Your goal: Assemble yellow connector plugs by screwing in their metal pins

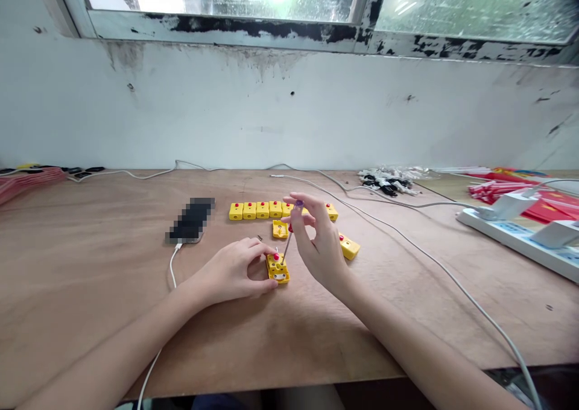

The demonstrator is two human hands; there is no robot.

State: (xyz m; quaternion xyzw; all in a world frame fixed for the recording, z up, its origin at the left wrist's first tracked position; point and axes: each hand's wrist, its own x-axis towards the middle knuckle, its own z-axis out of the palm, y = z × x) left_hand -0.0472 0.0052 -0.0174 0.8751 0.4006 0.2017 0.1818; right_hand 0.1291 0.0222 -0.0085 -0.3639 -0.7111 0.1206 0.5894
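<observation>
My left hand (242, 268) is closed on a small yellow plastic housing (278, 271) with a red button, pinning it to the table by its left side. Inside the housing, pale parts and dark holes show. My right hand (316, 235) grips a screwdriver (287, 246) by its purple and red handle. The thin shaft slants down, its tip at the housing. Just beyond lies a yellow cover piece (280, 229). A row of several yellow blocks (262, 210) with red buttons stands farther back, partly hidden by my right hand. Another yellow block (348, 246) lies beside my right wrist.
A phone (190, 220) with a white charging cable (172, 265) lies at the left. Another white cable (420, 250) crosses the right side to the table's front edge. A power strip (520, 241) with plugs stands at right. Black and white bits (391, 181) are heaped near the wall.
</observation>
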